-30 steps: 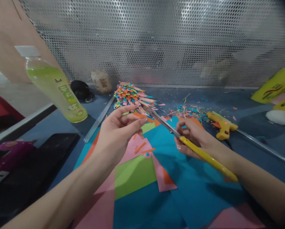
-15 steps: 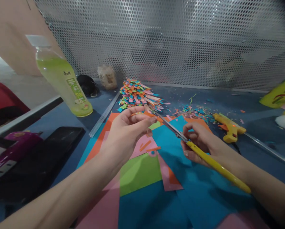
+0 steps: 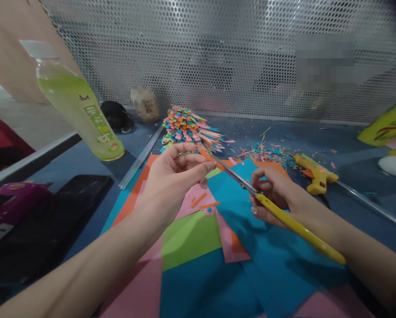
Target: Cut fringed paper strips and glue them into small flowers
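My left hand [image 3: 181,174] pinches a small orange paper strip [image 3: 208,155] between thumb and fingers. My right hand [image 3: 274,194] is closed on yellow-handled scissors [image 3: 300,229], whose metal blades point up and left and lie along the orange strip. Below the hands are sheets of coloured paper: a green one [image 3: 191,238], a blue one [image 3: 251,194] and pink and orange ones. Cut orange strips [image 3: 198,200] lie on a pink piece, by a small pink and blue round piece [image 3: 209,210].
Behind my hands stands a cone of colourful paper bits [image 3: 188,128], with paper scraps [image 3: 267,152] to its right. A yellow glue gun [image 3: 315,174] lies farther right. At left are a green drink bottle [image 3: 81,101], a clear ruler [image 3: 141,157] and a black phone-like slab [image 3: 59,221].
The whole view has shifted slightly, so things appear a little farther left. The orange strip in my left hand now lies more along the scissor blades. Both hands keep their holds.
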The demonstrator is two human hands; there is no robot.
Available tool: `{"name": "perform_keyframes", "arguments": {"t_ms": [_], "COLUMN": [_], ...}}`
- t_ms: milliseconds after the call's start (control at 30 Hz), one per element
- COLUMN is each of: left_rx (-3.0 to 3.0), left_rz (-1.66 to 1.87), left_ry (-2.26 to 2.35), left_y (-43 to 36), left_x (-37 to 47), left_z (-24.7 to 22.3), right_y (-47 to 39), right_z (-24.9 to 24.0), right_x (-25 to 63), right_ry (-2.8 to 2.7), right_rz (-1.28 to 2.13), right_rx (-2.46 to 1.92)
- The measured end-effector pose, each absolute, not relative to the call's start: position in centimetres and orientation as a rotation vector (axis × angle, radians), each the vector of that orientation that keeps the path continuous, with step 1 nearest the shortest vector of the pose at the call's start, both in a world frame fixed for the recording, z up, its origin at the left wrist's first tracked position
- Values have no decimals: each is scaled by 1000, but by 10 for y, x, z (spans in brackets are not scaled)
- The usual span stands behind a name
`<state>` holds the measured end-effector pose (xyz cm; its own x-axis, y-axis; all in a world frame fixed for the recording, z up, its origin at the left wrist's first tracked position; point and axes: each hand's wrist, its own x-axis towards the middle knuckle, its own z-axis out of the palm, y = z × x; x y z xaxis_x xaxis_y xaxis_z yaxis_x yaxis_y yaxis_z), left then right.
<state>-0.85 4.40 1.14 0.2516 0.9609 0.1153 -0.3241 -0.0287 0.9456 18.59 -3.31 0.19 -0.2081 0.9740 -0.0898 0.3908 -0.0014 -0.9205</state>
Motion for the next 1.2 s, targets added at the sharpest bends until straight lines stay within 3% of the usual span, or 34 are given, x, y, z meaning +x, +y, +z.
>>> {"name": "perform_keyframes", "arguments": {"t_ms": [1200], "left_rx": [1043], "left_rz": [1142], "left_ry": [707], "left_y": [46], "left_x": [-10], "left_z": [10], "right_y": [-31], "right_z": [-4], "right_x": [193], "right_ry": [-1761], "right_rz": [931], "right_rx": [-1529]}}
